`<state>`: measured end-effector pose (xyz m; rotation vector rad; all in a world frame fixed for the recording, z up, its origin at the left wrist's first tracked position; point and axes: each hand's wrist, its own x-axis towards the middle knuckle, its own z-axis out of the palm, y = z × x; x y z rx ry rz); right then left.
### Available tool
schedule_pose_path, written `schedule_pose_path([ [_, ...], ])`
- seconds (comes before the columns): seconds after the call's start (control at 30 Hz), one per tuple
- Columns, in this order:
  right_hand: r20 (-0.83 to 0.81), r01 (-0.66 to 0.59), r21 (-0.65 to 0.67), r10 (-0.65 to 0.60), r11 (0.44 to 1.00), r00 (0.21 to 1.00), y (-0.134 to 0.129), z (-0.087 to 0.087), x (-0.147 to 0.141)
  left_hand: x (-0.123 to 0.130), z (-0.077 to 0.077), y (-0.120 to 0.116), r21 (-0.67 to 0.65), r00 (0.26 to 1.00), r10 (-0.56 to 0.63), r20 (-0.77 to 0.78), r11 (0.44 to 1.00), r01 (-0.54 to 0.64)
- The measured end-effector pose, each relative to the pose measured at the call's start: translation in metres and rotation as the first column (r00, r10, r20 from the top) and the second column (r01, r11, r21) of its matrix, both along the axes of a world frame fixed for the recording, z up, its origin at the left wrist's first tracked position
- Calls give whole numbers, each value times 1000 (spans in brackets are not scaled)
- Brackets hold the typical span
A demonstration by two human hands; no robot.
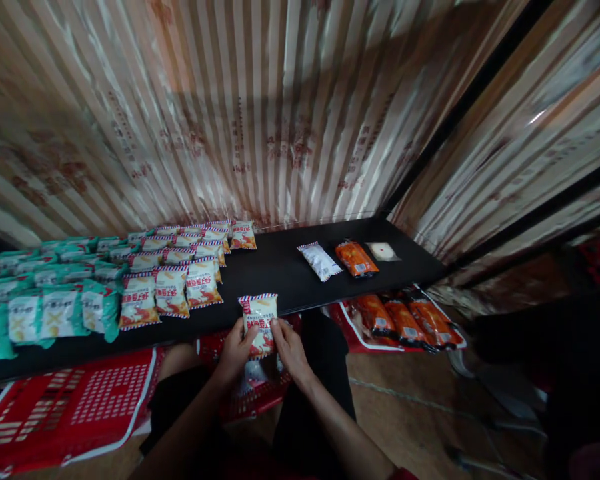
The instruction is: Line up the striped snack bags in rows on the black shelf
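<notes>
A cream snack bag with red print and a striped edge is held upright at the front edge of the black table. My left hand grips its left side, with the thumb on the front. On its right side my right hand holds on, fingers partly behind the bag. Rows of similar cream bags stand to the left on the table. Beyond them, farther left, are rows of green-and-white bags.
Right on the table lie a white packet, an orange packet and a clear packet with something white. Below are a red basket and a basket with orange packets. Striped sheeting hangs behind.
</notes>
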<state>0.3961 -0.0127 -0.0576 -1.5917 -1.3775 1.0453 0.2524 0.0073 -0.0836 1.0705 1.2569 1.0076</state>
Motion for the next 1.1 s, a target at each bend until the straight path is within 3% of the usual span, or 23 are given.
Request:
schedule_pose_path([
  [0.4, -125, -236, -37, 230, 971, 965, 27, 3, 16, -5, 6, 28, 43, 999, 22, 29, 999, -23],
  [0.57, -134, -162, -4, 160, 987, 978, 41, 1, 15, 1, 16, 39, 11, 991, 50, 127, 999, -52],
  [0.77, -33, -80, 7, 80, 997, 996, 54, 3, 15, 2, 21, 47, 14, 990, 68, 123, 997, -70],
  [0.93, 33, -42, 12, 41, 999, 999, 65, 6, 13, -1, 9, 51, 78, 996, 20, 83, 997, -27],
  [1.1, 82, -60, 11, 58, 998, 995, 78, 10, 10, 0, -7, 63, 132, 995, 104, -2, 986, -103],
])
